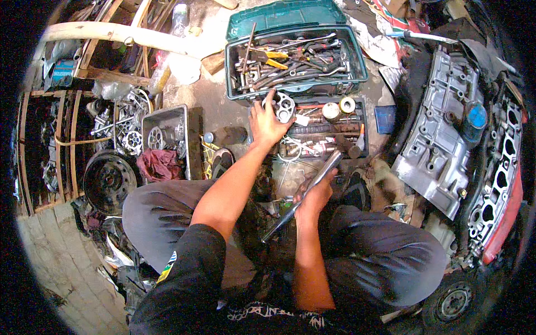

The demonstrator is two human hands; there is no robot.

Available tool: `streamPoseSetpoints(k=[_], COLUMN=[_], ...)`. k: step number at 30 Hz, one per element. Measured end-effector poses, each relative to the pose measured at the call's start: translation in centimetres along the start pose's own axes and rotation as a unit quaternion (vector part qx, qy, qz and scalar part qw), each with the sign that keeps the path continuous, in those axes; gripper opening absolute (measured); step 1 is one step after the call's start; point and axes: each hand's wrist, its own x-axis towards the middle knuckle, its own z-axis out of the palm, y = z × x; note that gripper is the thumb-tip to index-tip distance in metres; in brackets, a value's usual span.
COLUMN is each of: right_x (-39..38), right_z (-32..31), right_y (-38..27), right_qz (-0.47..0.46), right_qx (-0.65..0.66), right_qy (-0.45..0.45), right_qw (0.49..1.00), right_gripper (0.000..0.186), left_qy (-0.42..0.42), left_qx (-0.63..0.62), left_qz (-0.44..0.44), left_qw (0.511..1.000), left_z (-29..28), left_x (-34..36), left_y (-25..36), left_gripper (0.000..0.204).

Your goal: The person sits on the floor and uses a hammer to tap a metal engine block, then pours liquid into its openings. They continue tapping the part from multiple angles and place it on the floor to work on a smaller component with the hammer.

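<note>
My left hand (268,124) grips a round silver metal part with holes (284,108), just below the open teal toolbox (234,65) full of wrenches and pliers. Below that box lies a socket tray (340,129) with sockets, extensions and small tins (330,111). My right hand (315,195) is closed around a long chrome bar (279,222), held diagonally above my lap, its upper end near a dark, blurred object (354,148) that I cannot make out.
Left are a grey bin (190,128) with parts and a red cloth (159,164), a black wheel rim (109,178) and wooden crates (72,145). Right lie a silver engine cover (432,139), a cylinder head (497,178), a blue can (475,120) and a tire (435,296).
</note>
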Motion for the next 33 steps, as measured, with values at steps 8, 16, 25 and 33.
streamPoseSetpoints(k=[8,16,25,33], right_x=[0.4,-0.9,1.0,9.9], right_z=[-1.4,-5.0,-9.6,-12.6], right_y=[-2.3,-3.4,-2.0,8.3], right_qz=[-0.057,-0.089,-0.067,-0.101], right_qx=[0.041,0.036,-0.065,-0.117], right_qy=[0.075,0.046,0.063,0.025], right_qw=[0.995,0.994,0.994,0.988], right_gripper=[0.067,0.065,0.061,0.036], left_qy=[0.072,-0.066,-0.098,-0.096], left_qx=[-0.07,-0.238,-0.414,-0.429], left_qz=[0.041,-0.222,-0.361,-0.407], left_qw=[0.994,0.943,0.83,0.801], left_z=[-0.7,1.3,2.8,4.9], left_x=[-7.6,-17.4,-20.6,-20.1], left_y=[3.5,3.2,-0.9,-2.1], left_gripper=[0.084,0.08,0.079,0.094])
